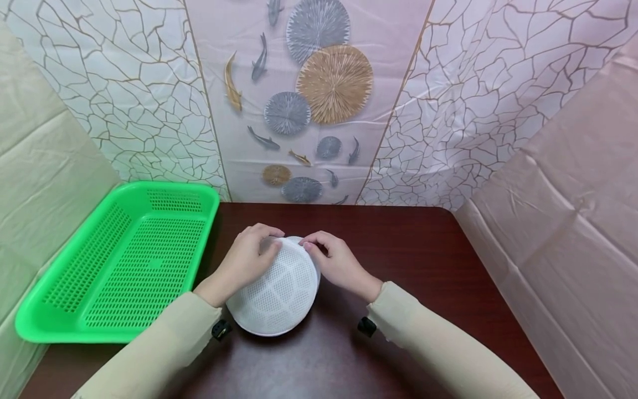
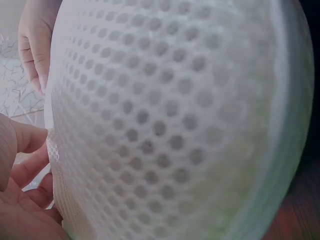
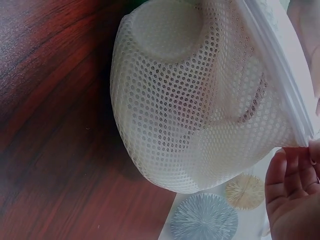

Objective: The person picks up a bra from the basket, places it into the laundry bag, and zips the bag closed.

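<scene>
A round white mesh laundry bag (image 1: 276,293) stands tilted over the table between both hands, its honeycomb side facing the head camera. My left hand (image 1: 246,257) grips its upper left edge, thumb on the near face and fingers behind. At the top right of the rim, my right hand (image 1: 344,267) pinches the edge with thumb and fingertips. The right wrist view shows that pinch at the end of a pale zipper band (image 3: 272,65). Through the mesh (image 3: 165,110) a round pale disc shape appears at one end. Whether the zipper is undone cannot be told.
A large green plastic basket (image 1: 209,221) with perforated sides sits left of the bag, beside the left forearm. The dark red-brown table (image 1: 413,288) runs to a patterned backdrop (image 1: 324,160) behind and draped cloth (image 1: 558,221) at the right.
</scene>
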### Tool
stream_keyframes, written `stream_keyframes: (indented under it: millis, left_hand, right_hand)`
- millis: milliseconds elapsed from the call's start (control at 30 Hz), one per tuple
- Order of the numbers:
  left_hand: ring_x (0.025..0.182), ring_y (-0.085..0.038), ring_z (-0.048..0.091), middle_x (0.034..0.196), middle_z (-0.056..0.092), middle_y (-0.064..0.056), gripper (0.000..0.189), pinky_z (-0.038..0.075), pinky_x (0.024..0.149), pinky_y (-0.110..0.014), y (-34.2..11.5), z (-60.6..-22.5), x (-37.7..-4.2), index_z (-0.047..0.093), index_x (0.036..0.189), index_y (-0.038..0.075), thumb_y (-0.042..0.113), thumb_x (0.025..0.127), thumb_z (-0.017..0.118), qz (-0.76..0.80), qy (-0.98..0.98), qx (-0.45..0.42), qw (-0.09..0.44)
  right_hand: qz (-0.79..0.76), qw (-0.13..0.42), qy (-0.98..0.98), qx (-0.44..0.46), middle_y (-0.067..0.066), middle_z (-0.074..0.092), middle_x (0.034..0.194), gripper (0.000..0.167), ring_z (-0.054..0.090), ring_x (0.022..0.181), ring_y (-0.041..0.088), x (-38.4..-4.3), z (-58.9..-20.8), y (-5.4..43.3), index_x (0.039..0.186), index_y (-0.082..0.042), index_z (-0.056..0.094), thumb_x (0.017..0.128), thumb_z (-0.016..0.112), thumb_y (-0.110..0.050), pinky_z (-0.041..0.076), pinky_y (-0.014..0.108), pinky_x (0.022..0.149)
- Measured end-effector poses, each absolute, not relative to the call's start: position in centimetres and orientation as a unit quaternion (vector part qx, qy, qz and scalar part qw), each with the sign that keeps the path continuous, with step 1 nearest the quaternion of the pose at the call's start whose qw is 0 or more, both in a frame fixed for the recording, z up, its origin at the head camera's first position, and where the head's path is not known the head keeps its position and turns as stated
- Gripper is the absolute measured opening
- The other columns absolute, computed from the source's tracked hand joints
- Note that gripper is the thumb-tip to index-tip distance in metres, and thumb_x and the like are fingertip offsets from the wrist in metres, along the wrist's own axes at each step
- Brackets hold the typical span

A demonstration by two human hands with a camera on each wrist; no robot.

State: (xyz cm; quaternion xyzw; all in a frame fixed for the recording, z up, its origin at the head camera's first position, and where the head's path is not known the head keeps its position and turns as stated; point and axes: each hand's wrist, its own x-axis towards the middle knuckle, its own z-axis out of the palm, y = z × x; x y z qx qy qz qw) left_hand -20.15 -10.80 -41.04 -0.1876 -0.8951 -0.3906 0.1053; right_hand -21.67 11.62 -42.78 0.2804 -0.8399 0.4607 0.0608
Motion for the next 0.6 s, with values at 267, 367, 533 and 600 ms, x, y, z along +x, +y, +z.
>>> stream_keyframes:
  millis: [267,367,533,600]
  left_hand:
    - [0.103,-0.025,0.055,0.110,0.064,-0.004,0.018,0.033,0.098,-0.047,-10.48,-41.27,-20.17,0.070,0.108,0.009,0.016,0.092,0.065,-0.372,-0.902,-0.195,0.099]
    - [0.102,-0.025,0.056,0.106,0.065,-0.005,0.013,0.034,0.097,-0.049,-10.51,-41.45,-20.27,0.070,0.103,0.010,0.012,0.091,0.066,-0.368,-0.901,-0.202,0.106]
    - [0.101,-0.027,0.057,0.103,0.065,-0.004,0.009,0.035,0.096,-0.050,-10.58,-41.68,-20.37,0.069,0.099,0.010,0.010,0.091,0.066,-0.372,-0.898,-0.207,0.110]
    - [0.100,-0.026,0.057,0.102,0.064,-0.004,0.009,0.038,0.095,-0.048,-10.62,-41.71,-20.38,0.069,0.099,0.010,0.010,0.091,0.066,-0.374,-0.898,-0.205,0.108]
  right_hand:
    - [0.451,0.061,-0.840,0.295,-0.009,0.064,0.097,0.010,0.060,0.094,0.006,-21.48,-42.47,11.27,0.099,-0.014,0.070,0.097,0.060,-0.015,0.049,0.030,0.083]
    - [0.447,0.057,-0.841,0.300,-0.010,0.064,0.096,0.009,0.059,0.093,0.006,-21.49,-42.53,11.25,0.098,-0.015,0.069,0.096,0.060,-0.016,0.048,0.029,0.081]
    - [0.442,0.053,-0.840,0.310,-0.010,0.064,0.094,0.008,0.059,0.089,0.007,-21.53,-42.62,11.29,0.096,-0.016,0.068,0.097,0.060,-0.016,0.048,0.029,0.078]
    - [0.439,0.055,-0.841,0.311,-0.010,0.063,0.093,0.008,0.059,0.087,0.006,-21.54,-42.64,11.30,0.095,-0.016,0.068,0.097,0.060,-0.017,0.048,0.028,0.077]
